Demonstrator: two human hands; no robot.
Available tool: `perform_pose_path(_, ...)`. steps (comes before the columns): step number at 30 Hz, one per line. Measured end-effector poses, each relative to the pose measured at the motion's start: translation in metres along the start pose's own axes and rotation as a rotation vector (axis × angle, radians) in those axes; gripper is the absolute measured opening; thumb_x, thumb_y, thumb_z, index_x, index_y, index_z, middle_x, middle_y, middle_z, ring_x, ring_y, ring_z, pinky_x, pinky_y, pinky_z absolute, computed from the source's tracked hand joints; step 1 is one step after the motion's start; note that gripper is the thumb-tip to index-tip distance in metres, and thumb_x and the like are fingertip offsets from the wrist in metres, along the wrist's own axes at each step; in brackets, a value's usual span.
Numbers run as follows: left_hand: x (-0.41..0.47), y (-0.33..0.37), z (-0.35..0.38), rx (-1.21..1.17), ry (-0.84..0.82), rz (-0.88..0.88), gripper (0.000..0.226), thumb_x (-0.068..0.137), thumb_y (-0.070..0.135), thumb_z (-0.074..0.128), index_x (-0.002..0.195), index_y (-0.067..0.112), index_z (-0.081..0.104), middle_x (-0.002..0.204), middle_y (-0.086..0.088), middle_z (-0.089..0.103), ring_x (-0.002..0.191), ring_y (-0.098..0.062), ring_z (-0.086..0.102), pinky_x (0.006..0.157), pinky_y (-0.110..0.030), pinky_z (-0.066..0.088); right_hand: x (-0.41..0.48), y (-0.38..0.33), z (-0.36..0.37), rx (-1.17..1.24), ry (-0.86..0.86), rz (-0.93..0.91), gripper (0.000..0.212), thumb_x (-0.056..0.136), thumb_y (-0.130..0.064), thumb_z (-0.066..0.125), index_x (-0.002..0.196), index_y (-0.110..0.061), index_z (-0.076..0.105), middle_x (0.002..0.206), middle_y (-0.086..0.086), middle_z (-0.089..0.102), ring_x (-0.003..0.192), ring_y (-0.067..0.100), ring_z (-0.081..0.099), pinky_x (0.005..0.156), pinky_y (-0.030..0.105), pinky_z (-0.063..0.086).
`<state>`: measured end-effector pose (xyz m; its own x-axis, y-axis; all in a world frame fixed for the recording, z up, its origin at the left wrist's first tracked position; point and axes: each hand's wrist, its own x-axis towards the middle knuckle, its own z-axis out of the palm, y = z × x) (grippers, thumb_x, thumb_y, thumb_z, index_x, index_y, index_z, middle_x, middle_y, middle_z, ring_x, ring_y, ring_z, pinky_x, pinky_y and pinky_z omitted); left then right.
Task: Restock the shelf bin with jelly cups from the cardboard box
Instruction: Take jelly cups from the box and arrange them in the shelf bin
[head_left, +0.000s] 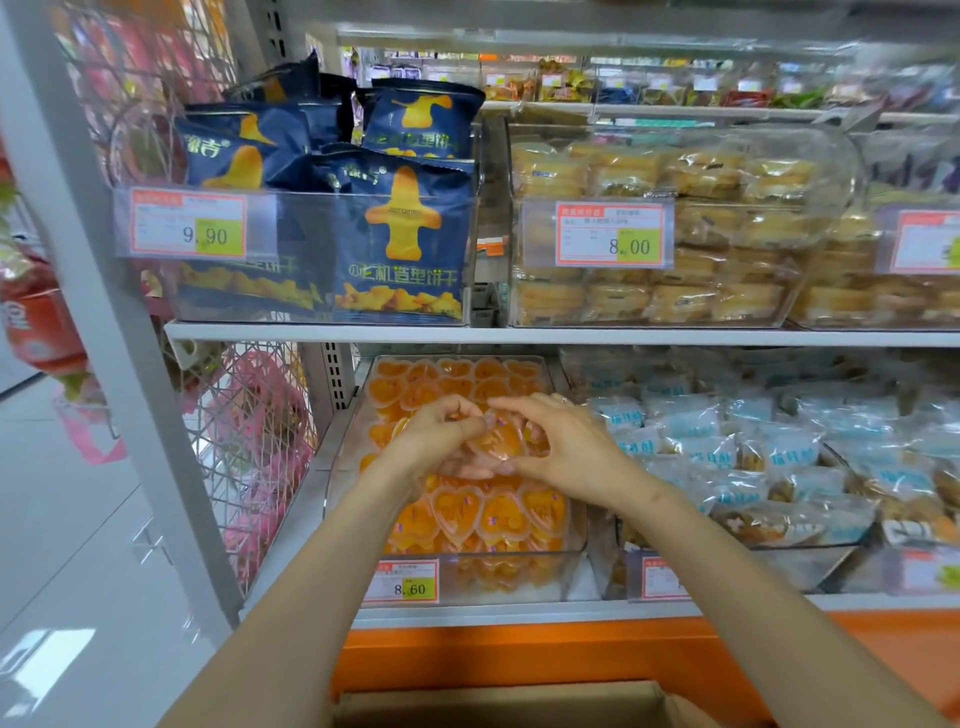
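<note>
While left hand (439, 441) and right hand (569, 449) hold jelly cups (500, 441), above shelf bin (519, 555)

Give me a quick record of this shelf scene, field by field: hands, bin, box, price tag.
left hand: grips jelly cups over the bin
right hand: grips the same cups
shelf bin: clear, lower shelf, holds many orange heart-shaped cups
price tag: 8.60, on the bin front
cardboard box: below, contents hidden

White metal shelving (519, 335), glossy pale tiled floor (78, 571), orange base panel (519, 654), wire rack (249, 467)
</note>
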<state>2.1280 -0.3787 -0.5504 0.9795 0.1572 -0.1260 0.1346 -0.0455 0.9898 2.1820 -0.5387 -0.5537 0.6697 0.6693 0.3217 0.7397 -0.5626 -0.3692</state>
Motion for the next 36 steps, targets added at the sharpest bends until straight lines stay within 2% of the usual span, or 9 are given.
perform_pose_path(4, -0.001, 0.001, -0.003, 0.067, -0.034, -0.02, 0.012, 0.088, 0.014, 0.062, 0.08, 0.01, 0.055, 0.079, -0.013, 0.063, 0.056, -0.016, 0.065, 0.047, -0.021, 0.053, 0.001, 0.004, -0.003, 0.129, 0.067, -0.013, 0.051, 0.082, -0.021, 0.07, 0.128, -0.035, 0.054, 0.086, -0.017, 0.06, 0.084, 0.007, 0.05, 0.089, 0.038, 0.045)
perform_pose_path(11, 0.003, -0.002, 0.008, -0.248, 0.043, -0.132, 0.01, 0.094, 0.011, 0.052, 0.096, 0.002, 0.053, 0.082, -0.018, 0.069, 0.063, -0.026, 0.071, 0.058, -0.03, 0.06, 0.0, -0.003, -0.004, -0.032, 0.153, 0.138, 0.045, 0.075, -0.056, 0.068, 0.109, -0.029, 0.055, 0.08, -0.013, 0.054, 0.084, 0.01, 0.049, 0.08, 0.033, 0.042)
perform_pose_path(17, 0.001, -0.005, 0.023, -0.327, 0.125, -0.117, 0.021, 0.095, 0.012, 0.051, 0.11, -0.002, 0.054, 0.098, -0.011, 0.063, 0.065, -0.016, 0.064, 0.053, -0.03, 0.058, -0.003, -0.014, 0.009, -0.141, 0.126, 0.243, 0.059, 0.071, -0.069, 0.061, 0.113, -0.029, 0.049, 0.105, -0.005, 0.052, 0.102, 0.019, 0.054, 0.087, 0.035, 0.041)
perform_pose_path(21, -0.002, -0.004, 0.024, -0.398, 0.077, -0.059, 0.019, 0.095, 0.012, 0.05, 0.108, 0.001, 0.055, 0.082, -0.007, 0.063, 0.059, -0.01, 0.064, 0.049, -0.026, 0.057, -0.003, -0.018, 0.009, -0.013, 0.13, 0.323, 0.053, 0.076, -0.059, 0.063, 0.115, -0.027, 0.047, 0.113, 0.0, 0.049, 0.106, 0.024, 0.054, 0.083, 0.035, 0.042)
perform_pose_path(24, -0.003, -0.004, 0.021, -0.243, 0.053, -0.035, 0.014, 0.093, 0.019, 0.055, 0.092, 0.006, 0.054, 0.084, -0.011, 0.065, 0.066, -0.016, 0.066, 0.053, -0.027, 0.058, -0.001, -0.019, 0.009, 0.11, 0.145, 0.308, 0.05, 0.077, -0.041, 0.068, 0.119, -0.023, 0.049, 0.115, 0.0, 0.047, 0.107, 0.022, 0.053, 0.082, 0.03, 0.042)
perform_pose_path(27, -0.005, 0.003, 0.008, 0.065, 0.098, 0.031, 0.018, 0.091, 0.026, 0.059, 0.085, 0.01, 0.055, 0.078, -0.009, 0.067, 0.054, -0.012, 0.067, 0.049, -0.023, 0.056, -0.001, -0.013, 0.002, 0.19, 0.091, 0.228, 0.056, 0.076, -0.026, 0.072, 0.127, -0.026, 0.05, 0.114, -0.004, 0.038, 0.105, 0.015, 0.051, 0.078, 0.017, 0.038)
perform_pose_path(29, -0.005, 0.007, -0.001, 0.162, 0.121, 0.071, 0.014, 0.089, 0.023, 0.061, 0.081, 0.014, 0.056, 0.077, -0.002, 0.065, 0.051, -0.006, 0.064, 0.045, -0.017, 0.051, -0.002, -0.008, -0.002, 0.238, 0.024, 0.174, 0.059, 0.077, -0.017, 0.071, 0.13, -0.03, 0.049, 0.119, -0.003, 0.036, 0.088, 0.003, 0.054, 0.068, 0.007, 0.04)
perform_pose_path(31, -0.005, 0.007, -0.007, 0.281, 0.122, 0.082, 0.014, 0.088, 0.023, 0.062, 0.078, 0.017, 0.057, 0.075, 0.002, 0.061, 0.055, -0.007, 0.059, 0.042, -0.013, 0.042, -0.002, -0.004, -0.002, 0.29, -0.031, 0.132, 0.063, 0.078, -0.011, 0.071, 0.133, -0.033, 0.048, 0.121, -0.004, 0.035, 0.072, -0.006, 0.054, 0.059, 0.01, 0.046)
perform_pose_path(36, 0.0, -0.001, -0.004, 0.242, 0.115, 0.043, 0.021, 0.088, 0.017, 0.063, 0.067, 0.016, 0.057, 0.059, 0.002, 0.058, 0.046, -0.001, 0.051, 0.043, -0.014, 0.035, -0.002, 0.0, 0.01, 0.233, -0.042, 0.111, 0.071, 0.077, -0.022, 0.077, 0.139, -0.025, 0.042, 0.125, -0.004, 0.037, 0.098, 0.001, 0.042, 0.073, 0.002, 0.036)
